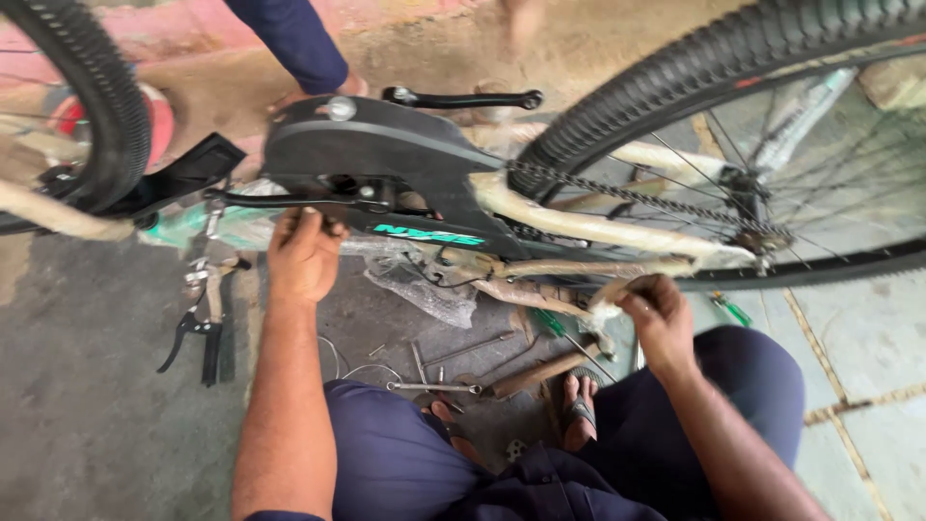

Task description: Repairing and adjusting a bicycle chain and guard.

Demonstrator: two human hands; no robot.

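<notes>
An upside-down bicycle fills the view, its frame wrapped in beige packing paper. My left hand (304, 253) grips the frame just under the black chain guard (376, 154), by the crank. My right hand (654, 314) pinches a strip of the torn beige wrapping (598, 304) hanging off the lower frame tube. The chain (627, 198) runs from the guard to the rear wheel hub (757, 236). A black crank arm (463, 98) sticks out above the guard.
The rear tyre (694, 72) arcs over the right, the front tyre (92, 96) at the left. A hammer (540, 371), spanners (434, 387), a green-handled screwdriver (555, 328) and crumpled plastic (424, 289) lie on the concrete floor. Another person's sleeved arm (299, 43) reaches in at the top.
</notes>
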